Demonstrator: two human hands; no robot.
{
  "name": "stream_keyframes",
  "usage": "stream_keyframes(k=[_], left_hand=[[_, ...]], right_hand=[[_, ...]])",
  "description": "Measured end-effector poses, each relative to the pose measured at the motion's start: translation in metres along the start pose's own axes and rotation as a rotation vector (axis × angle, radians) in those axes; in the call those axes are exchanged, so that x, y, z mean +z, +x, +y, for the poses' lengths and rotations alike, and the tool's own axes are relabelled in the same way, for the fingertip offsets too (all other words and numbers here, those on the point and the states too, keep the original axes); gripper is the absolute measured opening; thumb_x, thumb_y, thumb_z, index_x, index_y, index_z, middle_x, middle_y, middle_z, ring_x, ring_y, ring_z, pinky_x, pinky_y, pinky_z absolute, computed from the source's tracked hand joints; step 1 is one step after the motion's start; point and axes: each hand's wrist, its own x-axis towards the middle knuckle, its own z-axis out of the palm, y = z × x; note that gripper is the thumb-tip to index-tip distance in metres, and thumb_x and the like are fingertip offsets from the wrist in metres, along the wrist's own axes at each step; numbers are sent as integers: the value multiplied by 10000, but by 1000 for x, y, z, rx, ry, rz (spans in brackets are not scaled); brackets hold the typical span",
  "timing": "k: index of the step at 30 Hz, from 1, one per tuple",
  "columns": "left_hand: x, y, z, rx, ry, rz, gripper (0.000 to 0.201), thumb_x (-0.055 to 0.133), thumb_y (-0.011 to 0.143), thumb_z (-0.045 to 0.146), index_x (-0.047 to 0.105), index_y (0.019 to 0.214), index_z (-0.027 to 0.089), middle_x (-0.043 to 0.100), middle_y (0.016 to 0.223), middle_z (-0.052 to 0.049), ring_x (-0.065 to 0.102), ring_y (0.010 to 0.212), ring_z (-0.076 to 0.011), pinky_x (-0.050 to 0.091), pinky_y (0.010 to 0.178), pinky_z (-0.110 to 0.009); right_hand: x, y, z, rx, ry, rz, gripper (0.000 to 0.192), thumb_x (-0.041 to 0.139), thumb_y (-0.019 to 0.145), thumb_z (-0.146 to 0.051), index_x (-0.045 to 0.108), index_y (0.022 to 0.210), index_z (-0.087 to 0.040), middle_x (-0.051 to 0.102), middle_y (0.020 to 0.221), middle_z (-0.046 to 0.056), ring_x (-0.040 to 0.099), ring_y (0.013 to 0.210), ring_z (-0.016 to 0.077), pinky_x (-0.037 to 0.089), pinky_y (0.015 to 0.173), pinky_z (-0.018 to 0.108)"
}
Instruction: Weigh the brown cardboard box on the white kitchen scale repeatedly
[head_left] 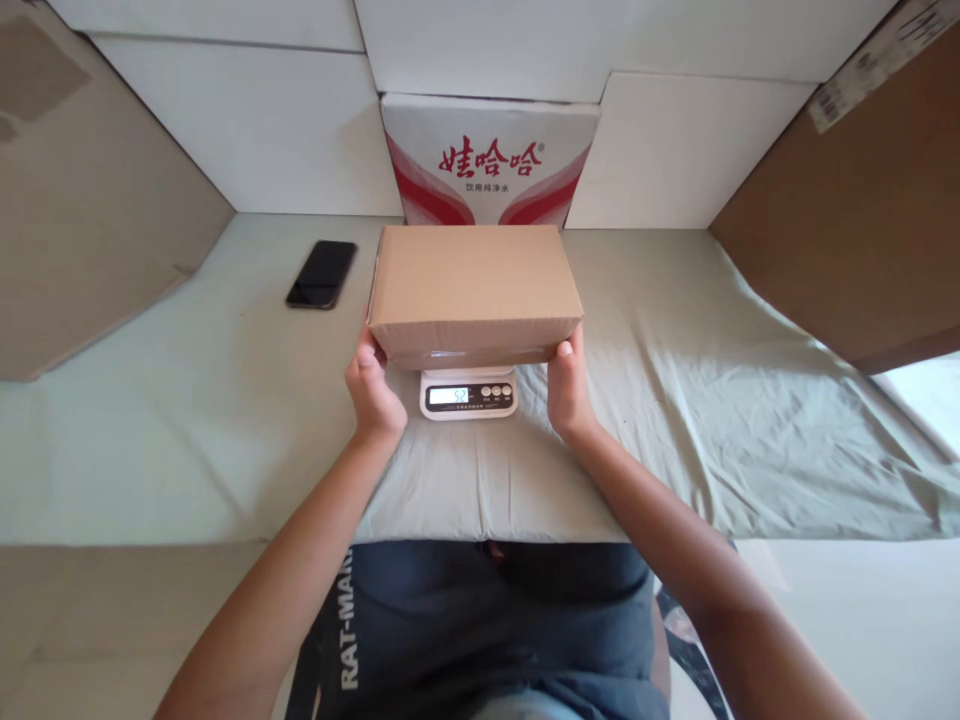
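Two hands gripped box ends: left hand at 9 o'clock, right hand at 3 | box sat on scale | judged: let go fully so the display read true.

The box sits on the scale at the table's centre. The phone lies at ten o'clock from it. The water carton stands behind at twelve.
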Motion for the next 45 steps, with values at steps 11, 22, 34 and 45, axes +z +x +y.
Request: stream_keyframes(k=[11,22,34,45], left_hand=[[-4,14,-19,-6,-58,85,1086,473,1079,1124,815,1660,273,773,1786,-212,640,1799,-482,617,1420,-601],[-11,47,-35,-175,-129,119,1226,536,899,1243,799,1663,322,666,1917,-175,554,1859,-466,550,1478,-621],[-7,54,-36,-150,-110,119,1268,374,996,1226,809,1702,266,654,1934,-224,546,1887,-451,552,1507,-613],[5,46,-23,-191,-231,171,1248,387,1018,1215,847,1675,258,687,1914,-190,540,1897,-412,488,1543,-506]], right_hand=[[-2,0,1,31,-57,69,1011,552,1042,-1053,514,1889,-501,477,2087,-4,300,2035,414,252,1687,768],[-14,19,19,185,77,226,1149,642,924,-1037,497,1895,-440,454,2102,30,290,2046,401,214,1697,772],[-24,26,34,178,70,247,1156,644,903,-1033,521,1886,-438,485,2086,44,351,2027,387,273,1682,748],[-6,22,9,234,189,340,1011,683,942,-851,584,1799,-324,492,2086,93,365,2024,330,304,1684,600]])
